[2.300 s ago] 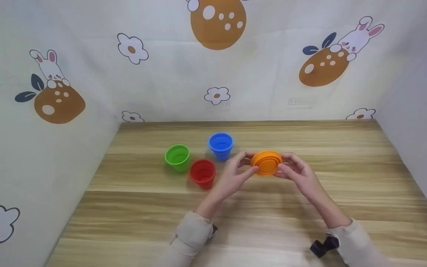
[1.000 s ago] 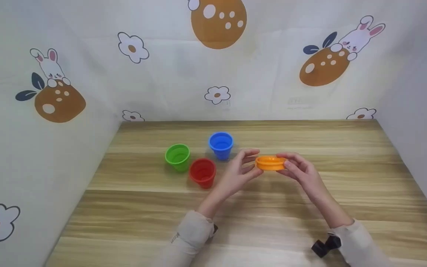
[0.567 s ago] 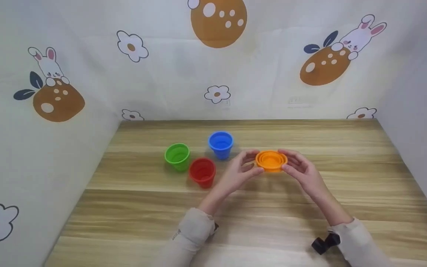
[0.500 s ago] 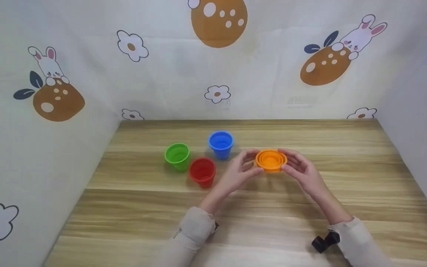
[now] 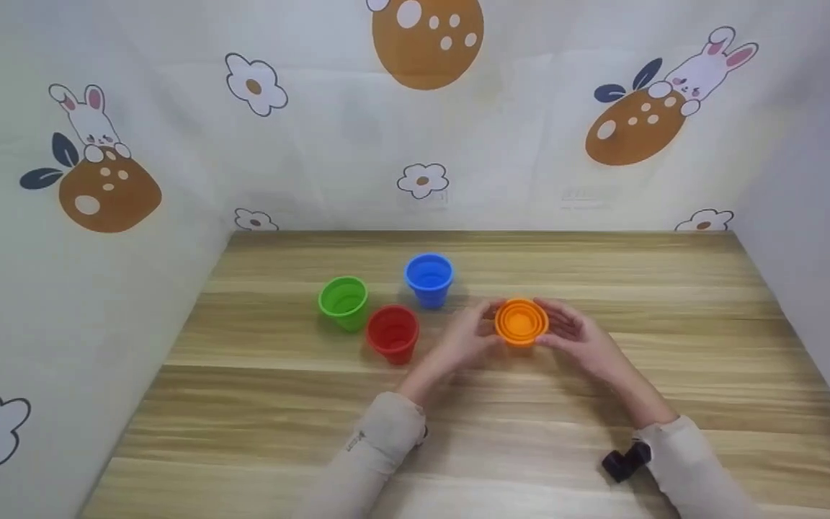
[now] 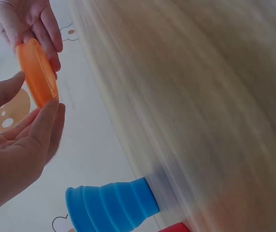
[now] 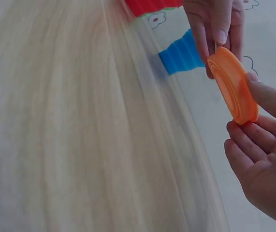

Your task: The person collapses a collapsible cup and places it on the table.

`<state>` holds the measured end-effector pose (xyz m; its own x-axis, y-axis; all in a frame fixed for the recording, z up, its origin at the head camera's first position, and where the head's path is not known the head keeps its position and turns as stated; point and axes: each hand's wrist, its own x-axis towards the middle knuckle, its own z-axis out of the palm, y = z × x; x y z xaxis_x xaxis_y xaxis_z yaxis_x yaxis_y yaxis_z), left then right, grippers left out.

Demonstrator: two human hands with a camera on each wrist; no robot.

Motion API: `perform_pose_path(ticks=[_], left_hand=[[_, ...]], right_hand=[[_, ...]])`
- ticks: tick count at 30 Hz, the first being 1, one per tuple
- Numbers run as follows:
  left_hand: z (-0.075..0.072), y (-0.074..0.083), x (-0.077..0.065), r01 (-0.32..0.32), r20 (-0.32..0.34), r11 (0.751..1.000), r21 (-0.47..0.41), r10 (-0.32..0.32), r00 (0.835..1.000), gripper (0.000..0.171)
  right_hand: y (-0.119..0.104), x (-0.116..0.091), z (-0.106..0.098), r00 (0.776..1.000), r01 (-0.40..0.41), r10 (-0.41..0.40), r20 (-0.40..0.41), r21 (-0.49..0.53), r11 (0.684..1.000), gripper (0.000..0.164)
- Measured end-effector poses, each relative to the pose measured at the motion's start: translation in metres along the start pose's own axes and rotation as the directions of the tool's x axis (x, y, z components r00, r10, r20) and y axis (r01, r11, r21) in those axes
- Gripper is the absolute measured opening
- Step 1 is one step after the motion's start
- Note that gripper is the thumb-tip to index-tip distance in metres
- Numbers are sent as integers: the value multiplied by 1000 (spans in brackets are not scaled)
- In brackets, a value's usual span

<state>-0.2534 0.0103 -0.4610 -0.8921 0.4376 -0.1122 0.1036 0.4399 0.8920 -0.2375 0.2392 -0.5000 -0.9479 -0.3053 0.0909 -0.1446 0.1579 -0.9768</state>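
An orange collapsible cup (image 5: 521, 322), folded flat into rings, is held above the table between both hands. My left hand (image 5: 467, 335) pinches its left side with thumb and fingers. On the opposite side my right hand (image 5: 581, 340) grips the rim the same way. In the right wrist view the folded cup (image 7: 233, 86) appears as a thick disc with ringed grooves, and in the left wrist view the disc (image 6: 37, 72) shows its smooth outer face. Left of the hands stand a blue cup (image 5: 429, 272), a red cup (image 5: 393, 333) and a green cup (image 5: 344, 303), all extended and upright.
A wood-grain table (image 5: 256, 425) spans the view, bounded by pale printed walls (image 5: 328, 137) at the back and both sides. The red cup stands close by the left forearm. A black wrist device (image 5: 625, 461) sits at the right cuff.
The orange cup tilted from ring-side view to edge-on, then back, and its rings now face the head camera more squarely. Both hands have shifted slightly left and nearer. The other cups stay put.
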Motion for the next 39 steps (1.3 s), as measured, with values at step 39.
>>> perform_pose_path(ticks=[39], left_hand=[[5, -12, 6, 212, 151, 949, -232, -180, 972, 63]], right_hand=[[9, 1, -2, 998, -29, 47, 47, -329, 944, 59]])
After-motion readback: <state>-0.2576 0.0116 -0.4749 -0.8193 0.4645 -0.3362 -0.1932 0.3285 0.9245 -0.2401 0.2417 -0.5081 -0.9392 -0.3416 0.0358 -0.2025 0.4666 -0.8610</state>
